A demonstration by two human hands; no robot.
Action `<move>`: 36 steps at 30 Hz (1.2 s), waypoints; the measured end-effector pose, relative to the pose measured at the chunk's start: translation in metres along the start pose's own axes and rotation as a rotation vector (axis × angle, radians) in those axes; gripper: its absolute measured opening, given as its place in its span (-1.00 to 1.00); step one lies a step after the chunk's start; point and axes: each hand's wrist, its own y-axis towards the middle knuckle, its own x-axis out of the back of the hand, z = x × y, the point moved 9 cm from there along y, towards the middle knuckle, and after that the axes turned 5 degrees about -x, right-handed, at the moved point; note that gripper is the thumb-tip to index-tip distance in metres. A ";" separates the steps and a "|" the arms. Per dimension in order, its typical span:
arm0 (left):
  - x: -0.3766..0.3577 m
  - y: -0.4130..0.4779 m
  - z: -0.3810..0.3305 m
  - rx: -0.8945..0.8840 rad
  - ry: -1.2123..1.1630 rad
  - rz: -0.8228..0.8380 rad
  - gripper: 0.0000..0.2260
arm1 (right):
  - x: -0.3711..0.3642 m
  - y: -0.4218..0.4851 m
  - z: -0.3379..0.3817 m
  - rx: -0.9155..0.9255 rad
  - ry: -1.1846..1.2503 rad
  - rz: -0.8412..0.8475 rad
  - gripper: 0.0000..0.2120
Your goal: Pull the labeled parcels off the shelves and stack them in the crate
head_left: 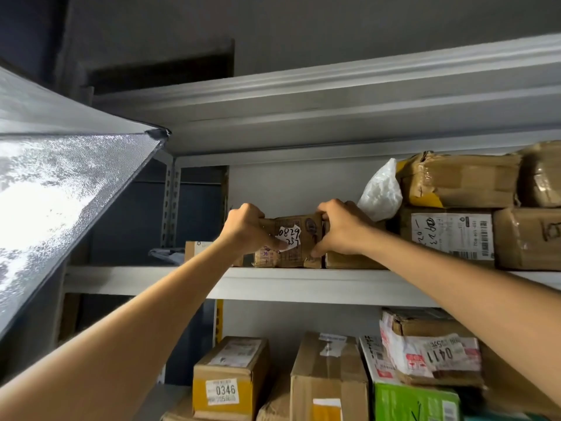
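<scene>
A small brown cardboard parcel (299, 250) with a white handwritten label reading 0829 stands at the front edge of the upper shelf (273, 284). My left hand (247, 230) grips its left side, thumb across the front by the label. My right hand (341, 229) holds its right side and top corner. Both arms reach up from below. No crate is in view.
Right of the parcel sit a white plastic bag (379, 192) and stacked taped boxes (455, 235). A small box (197, 249) lies to the left. The lower shelf holds boxes labeled 0346 (230, 378) and 0411 (434, 354). A metal shelf underside (54, 189) juts in at left.
</scene>
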 end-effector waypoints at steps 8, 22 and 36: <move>0.044 -0.026 0.007 0.156 -0.214 -0.228 -0.49 | 0.029 -0.033 0.015 -0.017 0.334 -0.167 -0.57; 0.028 -0.050 0.008 0.485 -0.499 0.068 -0.82 | -0.004 -0.042 0.011 -0.442 0.856 0.043 -0.44; 0.000 -0.111 0.034 0.249 -0.894 0.021 -0.62 | -0.036 -0.082 0.016 -0.164 1.163 0.281 -0.49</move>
